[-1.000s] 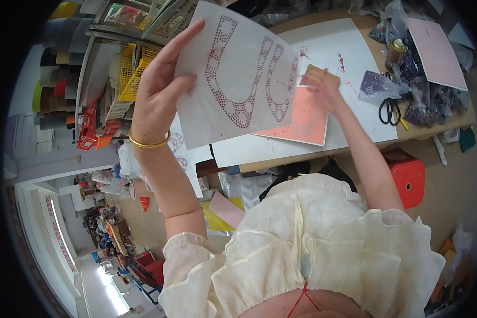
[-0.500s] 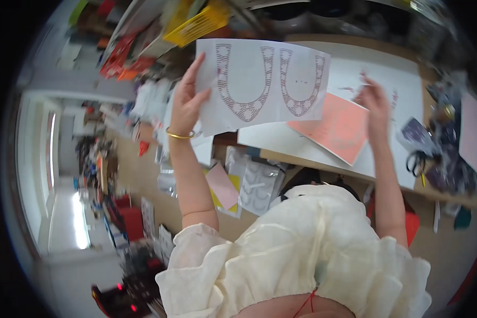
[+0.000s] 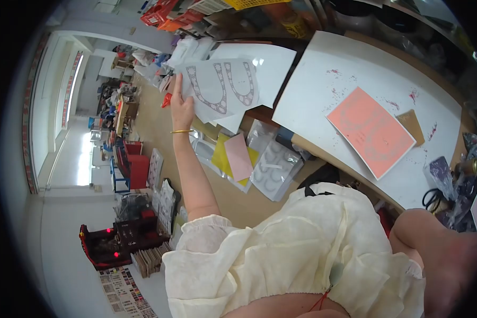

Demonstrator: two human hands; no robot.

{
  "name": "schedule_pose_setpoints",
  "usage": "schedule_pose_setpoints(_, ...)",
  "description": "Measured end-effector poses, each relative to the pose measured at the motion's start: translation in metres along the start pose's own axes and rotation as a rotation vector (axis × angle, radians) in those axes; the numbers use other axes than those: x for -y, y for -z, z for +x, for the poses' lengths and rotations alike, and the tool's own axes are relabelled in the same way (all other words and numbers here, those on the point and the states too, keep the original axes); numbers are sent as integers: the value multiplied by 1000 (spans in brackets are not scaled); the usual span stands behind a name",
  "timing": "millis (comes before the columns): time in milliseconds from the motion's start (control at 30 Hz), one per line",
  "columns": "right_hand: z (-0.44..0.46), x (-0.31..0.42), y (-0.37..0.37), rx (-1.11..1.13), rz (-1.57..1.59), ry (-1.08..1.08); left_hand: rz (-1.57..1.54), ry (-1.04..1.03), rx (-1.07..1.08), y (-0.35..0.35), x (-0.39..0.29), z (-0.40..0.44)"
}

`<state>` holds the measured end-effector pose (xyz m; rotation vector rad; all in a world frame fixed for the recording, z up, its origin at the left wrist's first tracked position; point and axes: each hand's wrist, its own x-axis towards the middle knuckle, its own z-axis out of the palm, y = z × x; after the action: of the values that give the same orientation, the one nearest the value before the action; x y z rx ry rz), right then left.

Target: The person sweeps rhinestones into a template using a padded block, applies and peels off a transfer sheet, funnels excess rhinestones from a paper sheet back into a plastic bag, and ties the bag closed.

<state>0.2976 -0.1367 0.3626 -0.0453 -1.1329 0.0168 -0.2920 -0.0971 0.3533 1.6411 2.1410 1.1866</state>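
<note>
My left hand is stretched out to the left and grips the left edge of a thin white paper sheet. Two U-shaped collar patterns are printed on the sheet in dark lines. It is held above a white surface at the back left. Of my right arm only a bent, blurred part shows at the lower right, and the hand is out of view. An orange-pink card with faint collar shapes lies on the white-topped table, over a small brown piece.
Black-handled scissors and plastic-wrapped items crowd the table's right side. Below the gap between the tables are plastic packets, a pink card and a yellow sheet. Baskets stand at the back.
My left hand has carried the patterned sheet left, away from the main table. My right hand has left the table beside the orange-pink card and gone out of view. The view has turned left.
</note>
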Motion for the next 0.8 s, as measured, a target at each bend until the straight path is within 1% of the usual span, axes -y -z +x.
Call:
schedule_pose_setpoints(33, -8, 3, 47, -20, 21, 18, 19, -43, -48, 6, 13, 4)
schedule_pose_setpoints(67, 2, -7, -6, -29, 44, 34, 29, -78, -97, 9, 27, 4)
schedule_pose_setpoints(133, 12, -14, -71, -45, 88, 67, 51, -148, -193, 10, 45, 7)
schedule_pose_setpoints(200, 10, -23, -82, -65, 118, 78, 74, -137, -248, 10, 52, 8)
schedule_pose_setpoints(267, 11, -33, -122, -85, 133, 62, 137, -113, -311, 11, 58, 10)
schedule_pose_setpoints(300, 10, -34, -118, -90, 132, 51, 165, -98, -334, 8, 62, 10)
schedule_pose_setpoints(333, 13, -31, -140, -91, 130, 49, 156, -87, -324, 1, 68, 14)
schedule_pose_setpoints(367, 14, -40, -134, -89, 126, 48, 155, -97, -326, -6, 72, 18)
schedule_pose_setpoints(500, 13, -61, -184, -93, 84, 37, 159, -144, -308, -27, 97, 38)
schedule_pose_setpoints(533, 12, -54, -183, -97, 77, 27, 167, -151, -303, -30, 105, 40)
schedule_pose_setpoints(567, 11, -48, -170, -105, 76, 15, 181, -157, -304, -29, 115, 42)
schedule_pose_setpoints(600, 13, -51, -174, -121, 81, 13, 197, -173, -315, -24, 121, 50)
schedule_pose_setpoints(700, -1, -70, -207, -222, 111, 54, 280, -262, -362, 7, 130, 103)
schedule_pose_setpoints(767, -3, -73, -226, -241, 127, 51, 355, -286, -379, 0, 151, 113)
schedule_pose_setpoints(800, -2, -76, -232, -221, 134, 48, 368, -281, -385, -17, 164, 110)
